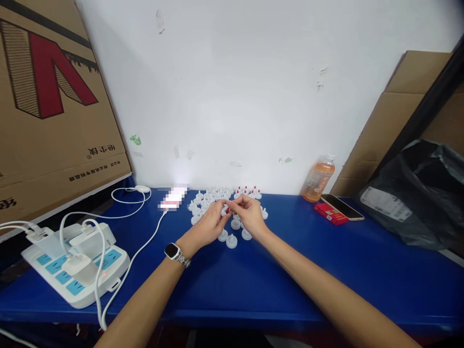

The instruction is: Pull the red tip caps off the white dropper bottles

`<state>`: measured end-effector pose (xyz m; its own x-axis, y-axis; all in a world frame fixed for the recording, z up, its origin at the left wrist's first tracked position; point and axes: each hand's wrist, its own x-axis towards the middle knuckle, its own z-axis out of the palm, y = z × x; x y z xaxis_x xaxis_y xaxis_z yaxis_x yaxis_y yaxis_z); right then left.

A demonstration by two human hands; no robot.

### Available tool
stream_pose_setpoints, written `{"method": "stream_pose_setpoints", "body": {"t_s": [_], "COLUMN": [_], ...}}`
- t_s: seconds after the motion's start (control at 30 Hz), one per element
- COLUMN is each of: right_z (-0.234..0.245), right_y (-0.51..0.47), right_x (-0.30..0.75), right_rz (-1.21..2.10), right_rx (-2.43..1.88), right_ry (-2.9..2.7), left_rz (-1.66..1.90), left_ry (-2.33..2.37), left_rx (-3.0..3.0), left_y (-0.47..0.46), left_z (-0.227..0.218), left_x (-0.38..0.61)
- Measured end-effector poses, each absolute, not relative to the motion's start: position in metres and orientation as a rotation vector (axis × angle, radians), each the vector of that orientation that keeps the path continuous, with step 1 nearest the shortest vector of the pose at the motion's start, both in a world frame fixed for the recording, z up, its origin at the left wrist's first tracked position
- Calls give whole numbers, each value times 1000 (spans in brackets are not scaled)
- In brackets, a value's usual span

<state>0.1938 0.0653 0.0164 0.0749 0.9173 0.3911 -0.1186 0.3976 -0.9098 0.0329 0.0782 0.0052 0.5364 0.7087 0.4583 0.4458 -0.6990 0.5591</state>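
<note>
Two hands are meeting over the middle of the glossy blue tabletop (253, 285). The left hand (208, 224), which is wearing a square-faced wristwatch on a metal band (174, 252), and the right hand (251, 217) are both pinching one small white plastic cap with a red tip (227, 210). Both grips are narrow, thumb and fingertips closed on the piece, and they are holding it just above the table, not resting on it. How the red part is sitting in the white part cannot be told, because the fingers are covering it.

Loose round white plastic caps (231, 240) are lying flat below and between the wrists. Finished-looking white caps with red tips (246, 191) are standing in a row near the wall.

Judgement on technique:
- The pinch appears sound. One hand should be steadying the white base while the other is working the red tip, with the two parts kept in line.
- Forearms are hovering; resting the wrists on the table would likely be giving finer control.
- The loose caps are lying very near the left knuckles, so a wide elbow sweep is risking a scatter.

Off to the sides:
- A white power strip with blue sockets (72, 273) is lying at the left edge.
- An orange drink bottle (319, 181) is standing at the right, well apart from the hands.
</note>
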Motion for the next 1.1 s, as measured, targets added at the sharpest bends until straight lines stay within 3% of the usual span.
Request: {"method": "stream_pose_setpoints", "body": {"t_s": [0.37,0.53,0.87,1.1], "right_z": [25,36,17,29], "right_y": [83,128,157,138], "right_x": [210,248,245,239], "right_rz": [816,505,-9,26], "right_rx": [-843,-1171,-1677,-1647], "right_ry": [-1436,-1411,-2027,-2044], "left_rz": [1042,1100,1026,1048], "left_ry": [1050,1142,1106,1097], "left_rx": [2331,2379,2437,2447], "left_y": [82,92,87,92], "left_z": [3,11,15,12], "left_x": [34,19,21,19]}}
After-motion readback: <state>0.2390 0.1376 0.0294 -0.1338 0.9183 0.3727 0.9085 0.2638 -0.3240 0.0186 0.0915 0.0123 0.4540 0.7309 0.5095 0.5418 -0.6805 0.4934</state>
